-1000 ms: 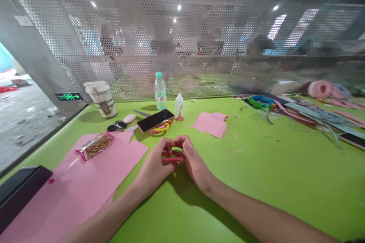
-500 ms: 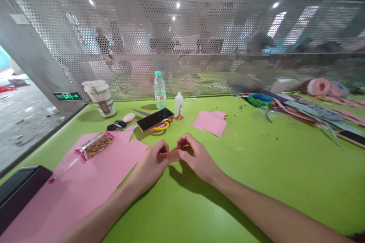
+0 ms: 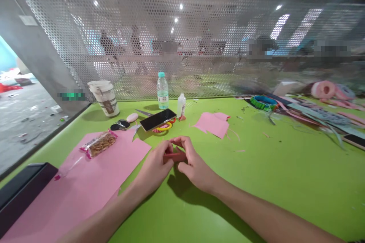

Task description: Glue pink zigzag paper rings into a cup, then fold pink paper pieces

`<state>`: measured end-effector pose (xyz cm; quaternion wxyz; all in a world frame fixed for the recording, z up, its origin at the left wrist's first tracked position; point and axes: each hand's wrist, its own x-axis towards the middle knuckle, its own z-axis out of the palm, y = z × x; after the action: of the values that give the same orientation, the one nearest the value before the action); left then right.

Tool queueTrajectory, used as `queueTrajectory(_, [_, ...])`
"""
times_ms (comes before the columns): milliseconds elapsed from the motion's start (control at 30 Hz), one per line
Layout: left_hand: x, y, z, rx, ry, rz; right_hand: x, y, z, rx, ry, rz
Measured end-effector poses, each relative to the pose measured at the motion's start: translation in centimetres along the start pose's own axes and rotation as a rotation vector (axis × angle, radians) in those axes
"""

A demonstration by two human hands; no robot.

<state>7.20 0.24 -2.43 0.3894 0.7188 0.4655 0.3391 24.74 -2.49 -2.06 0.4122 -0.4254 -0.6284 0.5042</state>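
Observation:
A small folded pink paper piece (image 3: 174, 156) is held just above the green table (image 3: 256, 174), pinched from both sides. My left hand (image 3: 155, 167) grips its left end with closed fingers. My right hand (image 3: 194, 163) curls over its right end and top, thumb beneath. The two hands touch each other at the fingertips. Most of the paper piece is hidden by the fingers.
A large pink sheet (image 3: 85, 186) with a snack packet (image 3: 99, 144) lies to the left. Behind the hands are a phone (image 3: 157, 119), scissors, a glue bottle (image 3: 181, 105), a water bottle (image 3: 162, 91), a cup (image 3: 104, 98) and pink scraps (image 3: 212, 124). Craft clutter fills the far right. A dark device (image 3: 19, 190) sits at the left edge.
My hands drew together again over the pink piece, which had been stretched out between them half a second ago. The right fingers now curl over its top.

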Motion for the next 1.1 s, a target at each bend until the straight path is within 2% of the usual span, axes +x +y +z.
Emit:
queueTrajectory(167, [0.0, 0.0, -0.4, -0.059, -0.031, -0.013, 0.6, 1.0, -1.1, -0.081, 0.096, -0.025])
queueTrajectory(267, [-0.1, 0.1, -0.8, -0.218, -0.075, -0.055, 0.6, 0.9, -1.5, -0.124, 0.094, -0.035])
queueTrajectory(367, [-0.4, 0.0, -1.4, -0.361, -0.177, -0.124, 0.3, 0.3, -1.4, -0.087, 0.073, -0.056])
queueTrajectory(467, [-0.7, 0.0, -2.0, -0.615, -0.287, -0.203, 0.0, -0.4, -1.1, -0.066, 0.027, -0.061])
queueTrajectory(567, [-1.1, 0.4, -2.2, -0.826, -0.366, -0.305, -0.4, -0.9, -1.1, -0.115, 0.039, -0.114])
queueTrajectory(633, [-1.3, 0.7, -2.0, -0.886, -0.352, -0.392, -0.5, -1.2, -1.2, -0.141, 0.043, -0.158])
queueTrajectory(733, [-1.4, 0.9, -1.6, -0.932, -0.258, -0.478, -0.6, -1.2, -1.1, -0.145, 0.041, -0.168])
queueTrajectory(867, [-1.1, 0.7, -1.0, -0.943, -0.152, -0.453, -0.8, -0.9, -0.9, -0.168, 0.088, -0.171])
queueTrajectory(933, [-1.0, 0.8, -0.8, -0.959, -0.148, -0.426, -0.9, -0.9, -0.8, -0.206, 0.076, -0.199])
queueTrajectory(1100, [-1.1, 1.6, -0.8, -0.957, -0.231, -0.394, -1.0, -1.3, -0.5, -0.226, 0.053, -0.224])
